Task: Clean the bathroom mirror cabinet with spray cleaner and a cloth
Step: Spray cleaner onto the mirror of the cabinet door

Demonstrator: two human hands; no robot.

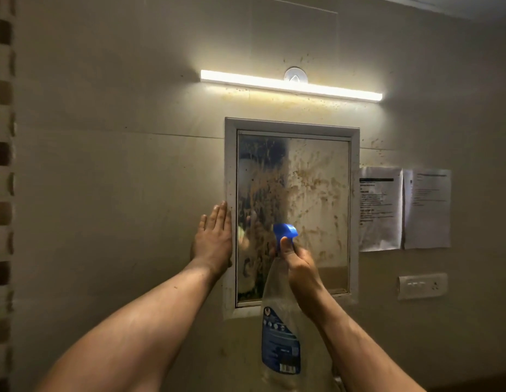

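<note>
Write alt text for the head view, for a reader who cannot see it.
A right hand grips a clear spray bottle with a blue trigger head, aimed at a mirror smeared with brown splatter, while the left hand lies flat at the left edge of its white frame. A light bar glows above.

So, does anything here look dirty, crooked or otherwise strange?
Yes. The mirror is covered with brown splatter and streaks, and similar specks dot the wall around the light bar. The paper sheets beside the mirror are wrinkled and curl off the wall. The right hand holds the spray bottle.
</note>
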